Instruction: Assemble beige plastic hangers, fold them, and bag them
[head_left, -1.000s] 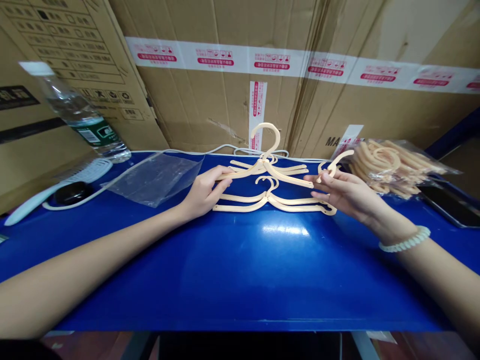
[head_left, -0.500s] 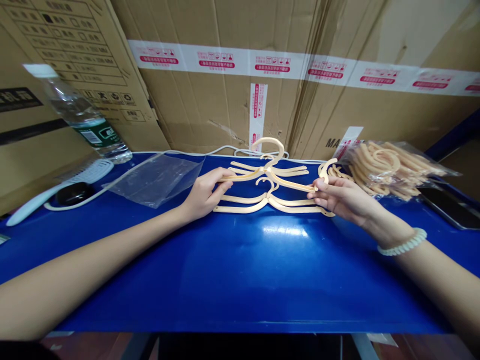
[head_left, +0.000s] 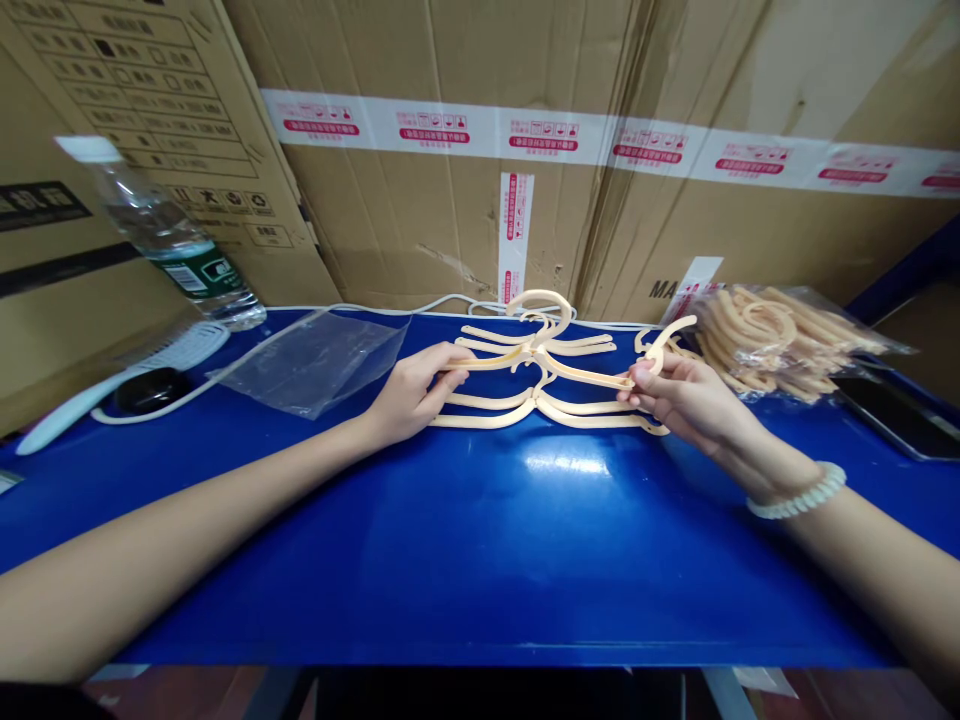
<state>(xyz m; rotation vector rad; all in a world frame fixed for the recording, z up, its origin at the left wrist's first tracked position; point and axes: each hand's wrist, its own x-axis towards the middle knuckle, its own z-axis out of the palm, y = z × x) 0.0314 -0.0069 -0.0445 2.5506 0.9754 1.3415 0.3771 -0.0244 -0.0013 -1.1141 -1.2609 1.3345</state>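
Observation:
A cream plastic clothes hanger [head_left: 592,377] is held above the table, its large hook pointing up and away. My left hand [head_left: 420,390] pinches the end of its left arm between thumb and fingers. At the tip of the right arm, my right hand [head_left: 694,398] grips a small curved cream piece [head_left: 670,338] with thumb and forefinger. The piece touches or nearly touches the tip; my fingers hide the joint. Beneath and behind lie more hangers of the same kind, one nearer [head_left: 495,420] and others farther back [head_left: 581,350], partly covered by the held one.
Loose curved pieces [head_left: 679,350] and a clear bag of hanger parts [head_left: 772,335] lie at right, beside a phone [head_left: 900,415]. At left are a water bottle [head_left: 199,265], a hairbrush [head_left: 127,380], a black object [head_left: 154,390] and a plastic bag [head_left: 315,360]. Cardboard boxes [head_left: 420,220] stand behind.
The held hanger's hook has tipped and shifted slightly right. The curved piece in my right hand has turned, its free end now pointing farther right. My left hand keeps its pinch.

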